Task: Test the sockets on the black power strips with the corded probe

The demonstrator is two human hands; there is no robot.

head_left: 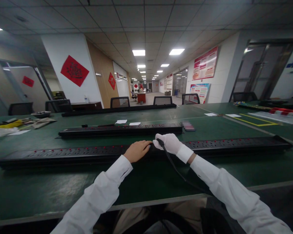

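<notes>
A long black power strip (88,152) with red dots along its top lies across the green table in front of me. My left hand (138,150) is bare and rests on the strip near its middle, fingers stretched out towards the right. In a white glove, my right hand (168,143) is closed around the end of a black cable (172,162), just above the strip and close to my left fingertips. The cable runs down over the table towards its near edge. What the cable's end touches is hidden by my fingers.
Behind lies a shorter black power strip (122,130), with white paper slips (121,122) beyond it. Farther back is another long black bar (122,110). Yellow items (8,124) and a bowl (41,114) sit at left; red-and-white parts (283,115) at right. Chairs (119,102) stand beyond.
</notes>
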